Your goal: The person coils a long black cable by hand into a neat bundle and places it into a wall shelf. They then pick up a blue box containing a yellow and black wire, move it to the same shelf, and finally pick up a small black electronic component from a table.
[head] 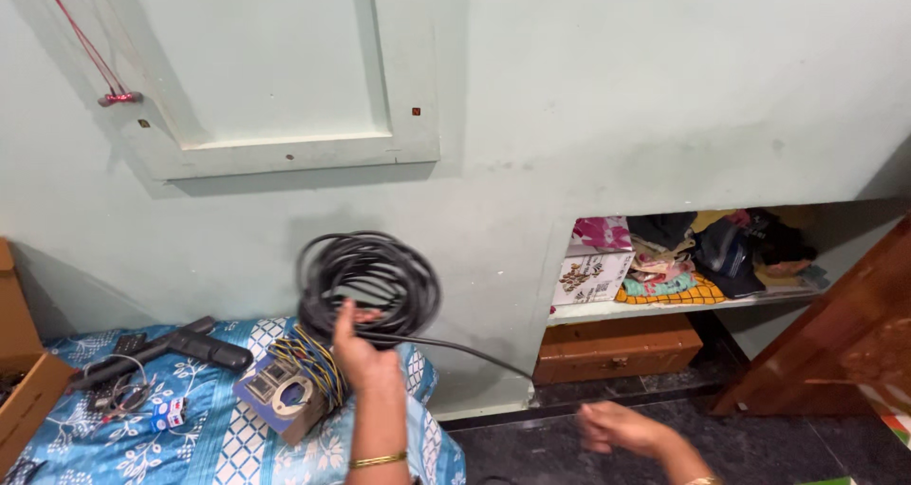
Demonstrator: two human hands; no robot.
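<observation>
My left hand is raised in front of the pale green wall and grips a coil of black cable, which it holds upright. One loose strand runs from the coil down to the right toward the dark floor. My right hand is low at the right above the floor, blurred by motion, so I cannot tell whether it holds the strand. Just left of my left wrist, a small blue-grey electrical box with yellow wires lies on the bed.
A bed with a blue patterned sheet holds a black tool and small parts. A cardboard box stands at far left. A wall niche holds clothes and a white box; below it is a brown case. A wooden door stands at right.
</observation>
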